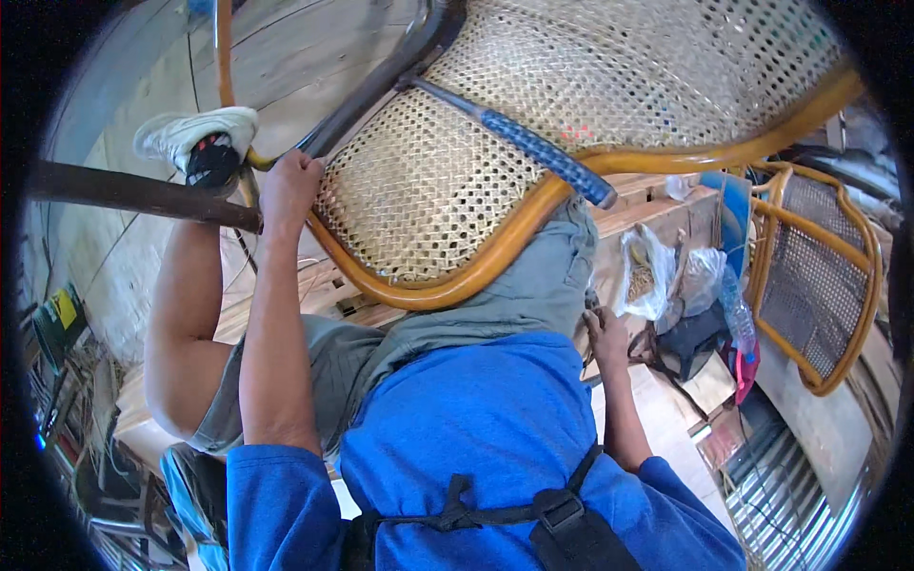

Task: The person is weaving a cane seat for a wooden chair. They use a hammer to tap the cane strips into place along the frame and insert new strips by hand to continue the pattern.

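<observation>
Across my lap rests a chair panel of pale woven cane [433, 181] with a glossy brown bent rim [495, 271]. A dark strip [357, 109] runs along the rim's upper left side. My left hand [290, 186] is closed at the lower end of that strip, fingers wrapped at the rim. A long tool with a blue patterned grip [547, 152] lies over the weave, its thin dark end against the dark side. Beside my right hip, my right hand [606, 338] is low at the bench, fingers curled around something small and dark that is mostly hidden.
To the right, plastic bags [647, 271], a clear bottle [735, 309] and a dark pouch [690, 338] sit on the wooden bench [671, 214]. Another caned chair frame [819, 276] stands beyond. A dark pole [143, 195] juts in from the left, near my shoe [205, 143].
</observation>
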The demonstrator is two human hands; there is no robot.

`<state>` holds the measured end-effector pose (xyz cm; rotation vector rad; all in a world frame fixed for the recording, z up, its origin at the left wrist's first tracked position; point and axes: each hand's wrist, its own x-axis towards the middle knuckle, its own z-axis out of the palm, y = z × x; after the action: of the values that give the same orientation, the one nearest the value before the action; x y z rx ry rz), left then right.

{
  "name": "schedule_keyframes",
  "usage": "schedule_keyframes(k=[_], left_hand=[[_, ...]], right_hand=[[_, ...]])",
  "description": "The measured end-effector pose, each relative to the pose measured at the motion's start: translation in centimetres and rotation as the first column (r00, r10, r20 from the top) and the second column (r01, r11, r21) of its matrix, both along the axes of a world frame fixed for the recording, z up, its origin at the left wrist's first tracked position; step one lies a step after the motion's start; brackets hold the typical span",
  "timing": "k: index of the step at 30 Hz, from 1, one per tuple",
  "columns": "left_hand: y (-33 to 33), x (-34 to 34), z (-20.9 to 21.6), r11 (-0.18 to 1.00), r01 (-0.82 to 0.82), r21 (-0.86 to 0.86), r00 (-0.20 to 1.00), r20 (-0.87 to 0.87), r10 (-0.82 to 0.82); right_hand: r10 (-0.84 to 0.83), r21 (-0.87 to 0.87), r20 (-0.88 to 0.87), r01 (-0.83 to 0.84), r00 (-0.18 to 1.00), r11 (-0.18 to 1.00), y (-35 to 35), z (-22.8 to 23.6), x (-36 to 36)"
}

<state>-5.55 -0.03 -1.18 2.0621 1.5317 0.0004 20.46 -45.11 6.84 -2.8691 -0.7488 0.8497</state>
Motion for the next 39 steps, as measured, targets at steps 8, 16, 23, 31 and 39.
schedule_keyframes(k=[8,16,23,31,39], left_hand=[[-0.3,-0.1,0.4,1.0,-0.014,0.011,0.998,0.067,0.013],[-0.1,-0.6,-0.3,1.0,0.007,0.03,0.998,0.066,-0.009],[0.0,-0.4,0.2,1.0,-0.001,-0.003,0.997,0.077,0.002],[-0.1,-0.9,-0.3,0.999,0.033,0.043,0.989,0.143,-0.039],[-0.1,-0.7,-0.1,1.0,-0.003,-0.009,0.994,0.112,0.003]], right_hand=[[-0.254,0.243,0.225,0.198,0.941,0.949,-2.3,-1.3,6.3],[0.012,0.09,0.389,-0.051,0.921,0.995,-3.5,-3.3,7.6],[-0.115,0.191,0.351,0.049,0.929,0.98,-3.5,-2.2,7.1],[-0.205,0.445,0.251,0.075,0.946,0.892,-1.2,-3.4,5.8],[-0.435,0.481,-0.023,0.392,0.9,0.784,-2.1,-3.7,6.5]])
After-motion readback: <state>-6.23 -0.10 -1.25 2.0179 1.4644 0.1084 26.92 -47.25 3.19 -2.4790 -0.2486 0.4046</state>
